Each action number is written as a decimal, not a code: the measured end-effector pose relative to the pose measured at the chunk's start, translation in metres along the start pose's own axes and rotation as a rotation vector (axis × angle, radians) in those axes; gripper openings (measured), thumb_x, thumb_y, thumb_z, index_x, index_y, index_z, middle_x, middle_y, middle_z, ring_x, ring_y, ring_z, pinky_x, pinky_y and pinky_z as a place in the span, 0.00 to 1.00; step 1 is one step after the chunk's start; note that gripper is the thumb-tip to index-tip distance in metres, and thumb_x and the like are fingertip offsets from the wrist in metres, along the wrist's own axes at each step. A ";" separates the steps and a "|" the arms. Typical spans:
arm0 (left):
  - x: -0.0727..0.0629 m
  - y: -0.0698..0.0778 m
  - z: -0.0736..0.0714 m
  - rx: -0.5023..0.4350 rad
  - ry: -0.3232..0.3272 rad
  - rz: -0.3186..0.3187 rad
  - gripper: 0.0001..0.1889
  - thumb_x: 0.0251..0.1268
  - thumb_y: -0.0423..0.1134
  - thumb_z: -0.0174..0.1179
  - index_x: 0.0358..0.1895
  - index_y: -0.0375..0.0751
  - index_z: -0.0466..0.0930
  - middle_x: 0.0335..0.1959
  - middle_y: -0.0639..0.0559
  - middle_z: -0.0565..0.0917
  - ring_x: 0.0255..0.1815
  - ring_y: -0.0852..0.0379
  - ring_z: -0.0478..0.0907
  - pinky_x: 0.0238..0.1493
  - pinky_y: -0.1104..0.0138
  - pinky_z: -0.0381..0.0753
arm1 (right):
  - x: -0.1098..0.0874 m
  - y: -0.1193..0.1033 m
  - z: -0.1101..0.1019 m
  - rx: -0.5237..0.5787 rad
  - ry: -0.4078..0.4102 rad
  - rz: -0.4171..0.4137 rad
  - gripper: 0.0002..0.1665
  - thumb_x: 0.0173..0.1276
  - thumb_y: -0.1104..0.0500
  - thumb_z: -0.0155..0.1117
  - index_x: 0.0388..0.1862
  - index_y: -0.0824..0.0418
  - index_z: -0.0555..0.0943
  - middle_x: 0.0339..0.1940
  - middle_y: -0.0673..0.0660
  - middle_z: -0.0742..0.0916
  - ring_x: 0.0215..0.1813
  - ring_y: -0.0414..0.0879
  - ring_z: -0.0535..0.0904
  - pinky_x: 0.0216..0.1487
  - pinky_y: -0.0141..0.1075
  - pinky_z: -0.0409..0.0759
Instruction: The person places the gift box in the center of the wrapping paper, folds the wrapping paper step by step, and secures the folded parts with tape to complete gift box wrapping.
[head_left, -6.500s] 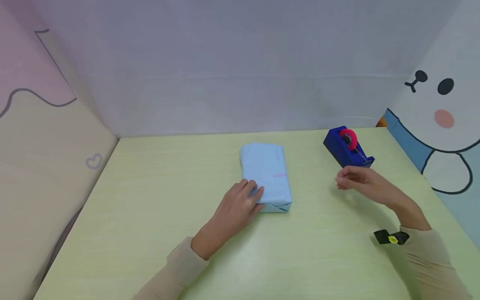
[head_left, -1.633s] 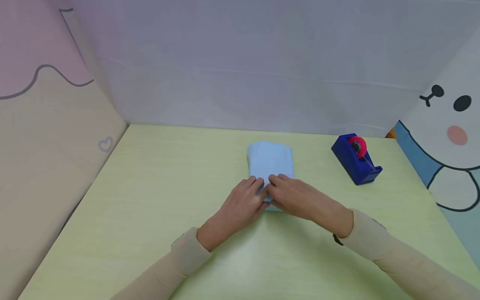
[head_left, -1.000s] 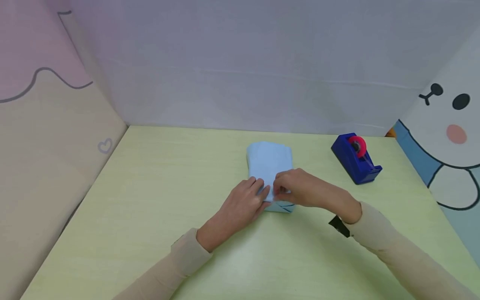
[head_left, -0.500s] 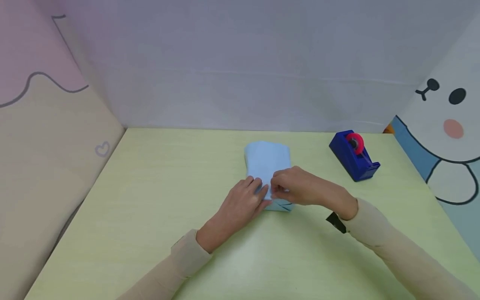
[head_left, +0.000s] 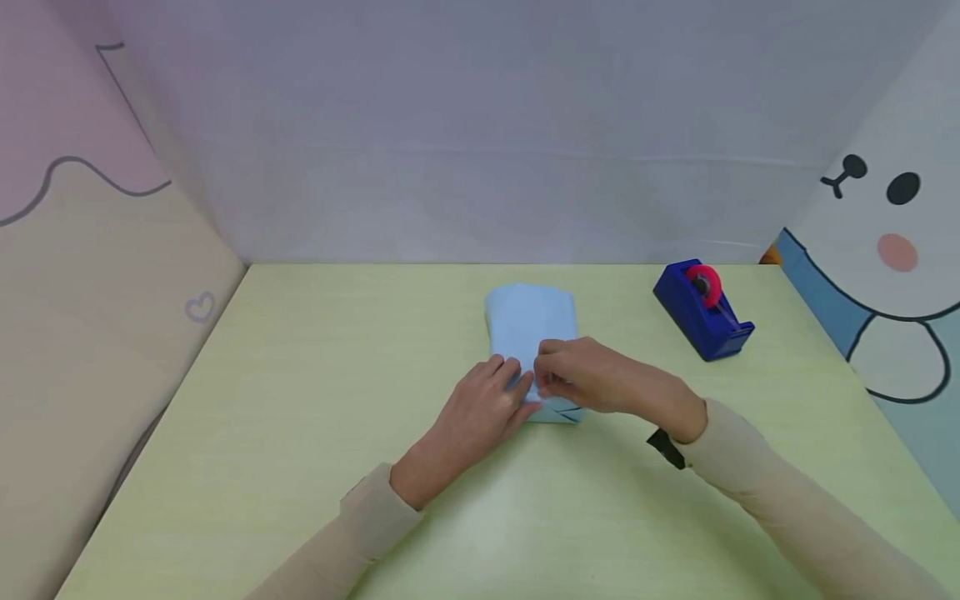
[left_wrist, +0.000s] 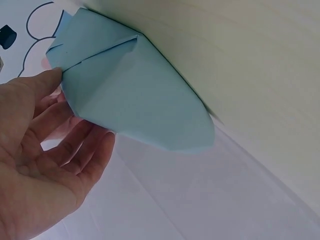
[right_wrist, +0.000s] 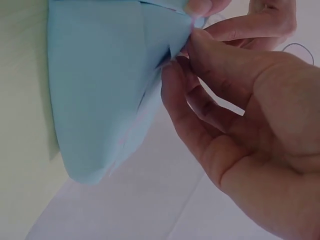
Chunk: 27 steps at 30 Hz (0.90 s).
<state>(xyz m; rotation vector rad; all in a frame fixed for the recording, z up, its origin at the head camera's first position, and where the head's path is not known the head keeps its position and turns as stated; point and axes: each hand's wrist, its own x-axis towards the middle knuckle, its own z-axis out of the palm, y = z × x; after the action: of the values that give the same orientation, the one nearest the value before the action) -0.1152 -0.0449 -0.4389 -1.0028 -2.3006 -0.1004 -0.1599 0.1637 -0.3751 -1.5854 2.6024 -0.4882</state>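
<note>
A flat package wrapped in light blue paper (head_left: 528, 312) lies on the table, its folded near end showing creased flaps (left_wrist: 100, 52) in the left wrist view. My left hand (head_left: 483, 410) holds this near end from the left, fingers on top and thumb at the front edge. From the right, my right hand (head_left: 588, 375) reaches over the same end. Its thumb (right_wrist: 205, 47) and index finger pinch at the paper's top edge, right beside the left thumb. I cannot tell whether a piece of tape is between them.
A blue tape dispenser (head_left: 701, 312) with a red-cored roll (head_left: 705, 285) stands on the pale green table (head_left: 337, 367), to the right of the package. Printed fabric panels (head_left: 480, 142) rise along the back and both sides.
From beside the dispenser, my right hand has come left onto the package's near end, and lately shifts only slightly there. My left hand stays at the package throughout. The head view has tilted a little.
</note>
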 end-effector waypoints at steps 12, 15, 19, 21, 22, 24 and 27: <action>0.000 0.001 0.001 0.031 0.017 0.003 0.19 0.62 0.52 0.74 0.43 0.38 0.88 0.29 0.51 0.74 0.29 0.55 0.67 0.30 0.70 0.70 | -0.004 0.001 0.002 0.081 -0.033 0.057 0.06 0.70 0.69 0.69 0.36 0.60 0.81 0.36 0.50 0.80 0.33 0.40 0.75 0.37 0.32 0.79; 0.001 0.002 -0.001 0.022 0.014 0.003 0.19 0.63 0.52 0.73 0.43 0.38 0.87 0.29 0.51 0.75 0.29 0.55 0.68 0.30 0.69 0.70 | -0.006 0.000 0.003 0.095 -0.021 0.074 0.06 0.69 0.69 0.69 0.37 0.59 0.82 0.36 0.50 0.80 0.33 0.39 0.75 0.37 0.32 0.79; 0.001 0.003 -0.002 0.016 0.004 0.001 0.19 0.64 0.52 0.73 0.44 0.38 0.87 0.29 0.51 0.75 0.29 0.55 0.68 0.30 0.70 0.70 | -0.010 0.001 0.006 0.105 0.023 0.064 0.07 0.69 0.69 0.69 0.39 0.59 0.82 0.37 0.50 0.81 0.34 0.39 0.76 0.37 0.31 0.79; 0.001 0.002 -0.002 0.016 0.000 0.000 0.19 0.64 0.52 0.73 0.43 0.38 0.87 0.29 0.51 0.74 0.29 0.55 0.68 0.29 0.70 0.70 | -0.012 0.001 0.009 0.119 0.048 0.063 0.07 0.69 0.69 0.69 0.40 0.58 0.82 0.38 0.50 0.81 0.34 0.39 0.77 0.37 0.32 0.80; 0.001 0.002 -0.002 0.017 -0.001 0.000 0.19 0.64 0.52 0.72 0.43 0.38 0.87 0.29 0.51 0.75 0.29 0.55 0.68 0.29 0.70 0.70 | -0.013 0.001 0.010 0.133 0.058 0.066 0.07 0.69 0.69 0.69 0.40 0.58 0.82 0.39 0.50 0.81 0.35 0.39 0.77 0.37 0.32 0.80; 0.001 0.002 -0.003 0.013 -0.002 -0.001 0.19 0.64 0.52 0.72 0.43 0.37 0.87 0.29 0.51 0.75 0.29 0.55 0.68 0.29 0.70 0.70 | -0.015 0.001 0.011 0.161 0.074 0.085 0.07 0.70 0.69 0.68 0.40 0.58 0.82 0.39 0.49 0.81 0.35 0.39 0.76 0.37 0.32 0.79; 0.000 0.002 -0.003 0.004 -0.002 -0.004 0.20 0.65 0.52 0.71 0.44 0.36 0.87 0.30 0.50 0.76 0.29 0.55 0.69 0.30 0.69 0.71 | -0.016 0.001 0.013 0.226 0.086 0.115 0.05 0.71 0.68 0.68 0.41 0.59 0.82 0.37 0.48 0.82 0.35 0.38 0.77 0.37 0.33 0.79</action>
<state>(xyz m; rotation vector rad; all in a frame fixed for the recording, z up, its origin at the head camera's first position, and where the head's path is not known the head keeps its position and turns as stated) -0.1124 -0.0442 -0.4363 -0.9963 -2.3039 -0.0970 -0.1501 0.1750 -0.3896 -1.3651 2.5700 -0.8244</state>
